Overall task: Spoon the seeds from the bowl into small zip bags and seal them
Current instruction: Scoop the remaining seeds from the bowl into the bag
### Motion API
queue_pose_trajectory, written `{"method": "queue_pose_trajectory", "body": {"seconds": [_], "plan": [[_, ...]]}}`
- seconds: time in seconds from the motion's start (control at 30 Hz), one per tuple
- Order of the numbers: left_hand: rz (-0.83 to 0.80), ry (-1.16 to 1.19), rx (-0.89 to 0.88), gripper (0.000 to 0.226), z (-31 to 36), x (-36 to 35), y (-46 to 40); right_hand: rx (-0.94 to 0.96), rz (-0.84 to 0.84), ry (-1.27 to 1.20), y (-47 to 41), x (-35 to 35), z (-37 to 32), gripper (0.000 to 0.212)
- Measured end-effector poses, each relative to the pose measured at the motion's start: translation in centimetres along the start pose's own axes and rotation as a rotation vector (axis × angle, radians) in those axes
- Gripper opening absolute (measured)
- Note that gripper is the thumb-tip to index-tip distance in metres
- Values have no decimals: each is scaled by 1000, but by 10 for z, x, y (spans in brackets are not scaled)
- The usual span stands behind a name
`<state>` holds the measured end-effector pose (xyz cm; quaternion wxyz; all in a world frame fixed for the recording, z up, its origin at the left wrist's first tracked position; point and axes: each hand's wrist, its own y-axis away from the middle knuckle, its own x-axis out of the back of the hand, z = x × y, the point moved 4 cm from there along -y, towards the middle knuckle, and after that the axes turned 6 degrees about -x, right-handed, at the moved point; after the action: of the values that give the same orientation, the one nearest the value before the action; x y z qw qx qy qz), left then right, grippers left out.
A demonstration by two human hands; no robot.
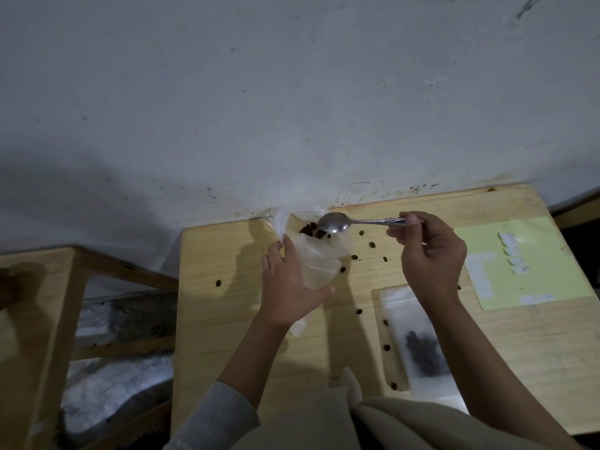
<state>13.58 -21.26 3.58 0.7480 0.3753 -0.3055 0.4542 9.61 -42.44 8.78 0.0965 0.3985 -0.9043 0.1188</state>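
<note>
- Two hands work over a light wooden table [227,319]; nearest to the person lies a filled zip bag [418,345], flat on the table at the right, with dark seeds inside. I cannot tell if it is sealed.
- Several loose seeds [372,244] lie scattered on the wood around the hands.
- Left hand [292,287] grips a clear plastic container [316,267] together with an open, thin, clear bag [292,222]; its fingers are curled round them.
- Right hand [428,251] pinches the handle of a metal spoon [334,222], whose bowl end hangs at the mouth of the bag, above a small heap of seeds [310,228].
- Judgement of risk: the mouth is soft and narrow, so if the spoon tips too early or the left hand lets the film fold, more seeds can fall on the table and roll off the edge.
- Farther right lies a yellow-green sheet [519,261] with white labels; any writing there is too blurred to read, and no brand is visible.
- Behind stands a stained white wall [292,92].
</note>
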Motion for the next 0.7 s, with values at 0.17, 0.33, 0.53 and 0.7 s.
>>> {"method": "queue_pose_trajectory", "body": {"seconds": [0.17,0.33,0.53,0.7], "plan": [[-1,81,-67,124,5,1,4,262,-41,249,19,-18,13,22],[28,100,-148,116,15,1,9,372,88,417,33,-33,27,21],[59,131,-208,108,23,-1,13,252,70,400,30,-48,36,21],[52,162,-205,110,21,2,8,-420,172,105,18,-43,63,28]]}}
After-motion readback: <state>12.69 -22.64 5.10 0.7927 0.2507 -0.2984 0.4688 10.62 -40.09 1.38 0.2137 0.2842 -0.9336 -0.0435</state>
